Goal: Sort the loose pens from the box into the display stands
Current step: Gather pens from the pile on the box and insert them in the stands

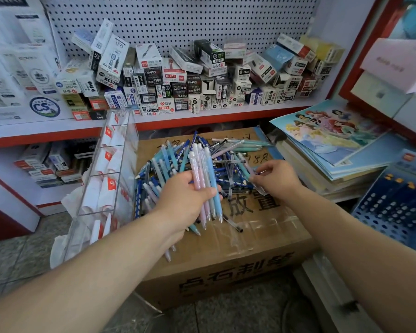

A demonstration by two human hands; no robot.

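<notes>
Since a bunch of pastel pink, white and blue plastic pens (203, 179) is already gripped in the left hand (185, 200), fingers (210, 191) curled tight round the barrels, the picking is best left to the right hand (276, 180). Its fingers (256, 175) are pinched on what looks like a pale lilac pen (246, 164) at the 3 o'clock side of the heap of loose blue and teal pens (168, 169).

tbh matching colours should be pulled one at a time, tips lined up, so the bunch isn't fanned out and dropped.

The heap is spread on the taped brown cardboard box (226, 267), nothing slotted yet.

Room-wise:
- The clear acrylic tiered display stand (111, 179) is jammed in at 9 o'clock.
- The stack of cartoon-covered books (329, 140) crowds 2 o'clock.
- The blue perforated plastic pen stand (394, 212) is parked at 3 o'clock.

Bare box top is only left at 6 o'clock, and pens there could easily be rolled off.
</notes>
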